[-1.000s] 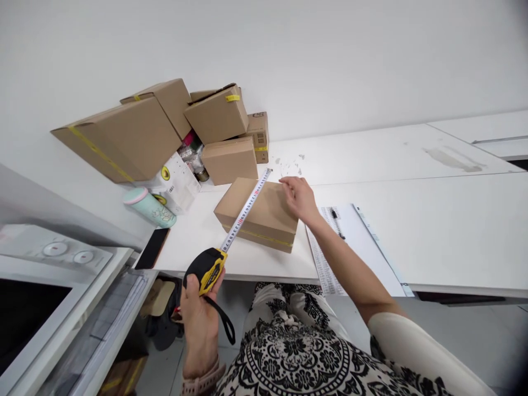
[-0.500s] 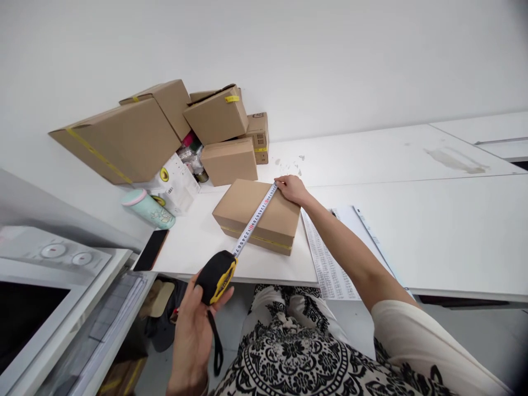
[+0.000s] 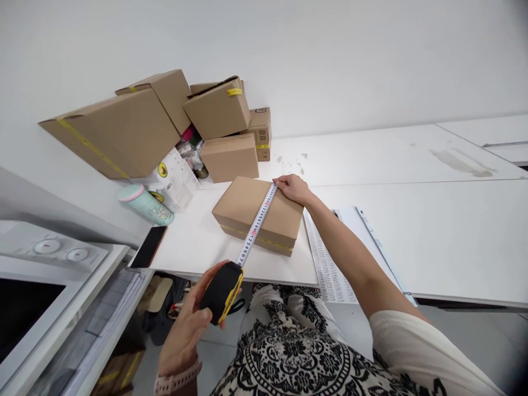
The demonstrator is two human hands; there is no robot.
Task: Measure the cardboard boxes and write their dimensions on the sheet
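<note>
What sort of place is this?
Possibly a small packing or office workspace: cardboard boxes piled on a white counter, a printed sheet, and a tape measure in the left hand.

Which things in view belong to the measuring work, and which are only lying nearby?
In use:
tape measure in the left hand
its blade, end at the right hand
cardboard box under the blade
perhaps printed sheets

Lying nearby:
mint bottle
dark phone-like slab
piled cardboard boxes
avocado-print carton

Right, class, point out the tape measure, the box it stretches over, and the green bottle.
Tape measure [image 3: 219, 292]: head view, on its black case.
Box [image 3: 276, 218]: head view, right half of its top.
Green bottle [image 3: 147, 205]: head view, middle of its side.
</note>
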